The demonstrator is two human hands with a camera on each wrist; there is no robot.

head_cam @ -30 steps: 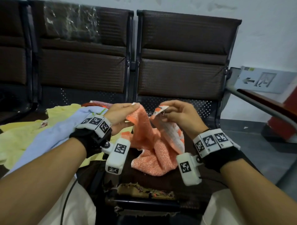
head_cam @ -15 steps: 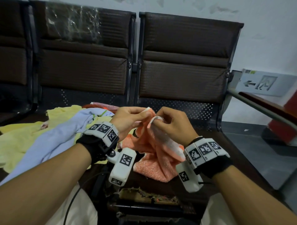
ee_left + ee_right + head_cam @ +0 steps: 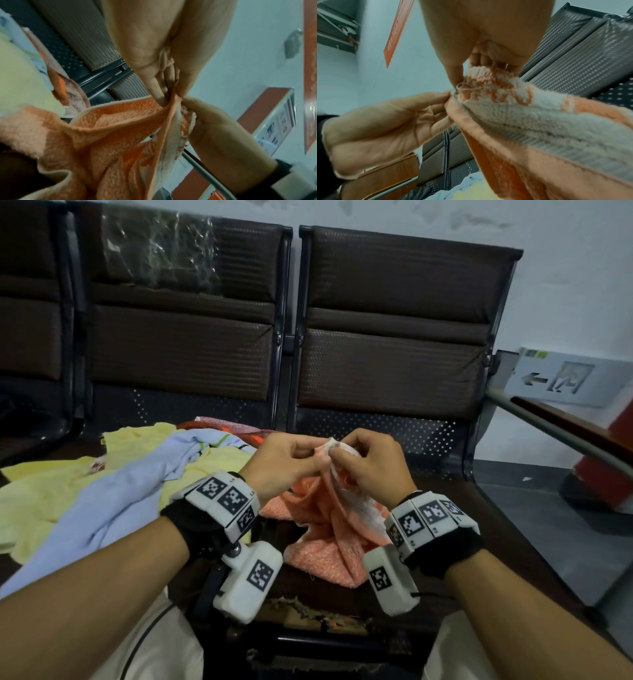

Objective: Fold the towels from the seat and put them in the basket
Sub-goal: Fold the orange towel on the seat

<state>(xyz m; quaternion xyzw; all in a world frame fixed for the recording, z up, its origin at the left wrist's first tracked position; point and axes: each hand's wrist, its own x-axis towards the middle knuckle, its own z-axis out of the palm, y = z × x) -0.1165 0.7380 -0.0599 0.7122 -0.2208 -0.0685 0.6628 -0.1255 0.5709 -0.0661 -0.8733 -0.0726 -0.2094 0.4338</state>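
An orange and white towel (image 3: 325, 529) hangs from both hands over the dark seat (image 3: 486, 529) in front of me. My left hand (image 3: 291, 457) pinches one top corner and my right hand (image 3: 363, 460) pinches the other, fingertips nearly touching. The left wrist view shows the orange towel (image 3: 111, 128) bunched below the left hand (image 3: 169, 86), whose thumb and fingers clamp the edge. The right wrist view shows the white-striped end of the towel (image 3: 513, 101) held by the right hand (image 3: 471, 73). No basket is in view.
A heap of yellow (image 3: 44, 491), pale blue (image 3: 113, 501) and reddish (image 3: 219, 429) towels lies on the seat to the left. Dark chair backs (image 3: 394, 320) stand behind. A metal armrest rail (image 3: 561, 433) runs along the right. The seat's front edge (image 3: 308, 614) is torn.
Both hands have come together, bringing the towel's two top corners to meet; a second ago they were held apart with the towel spread between them.
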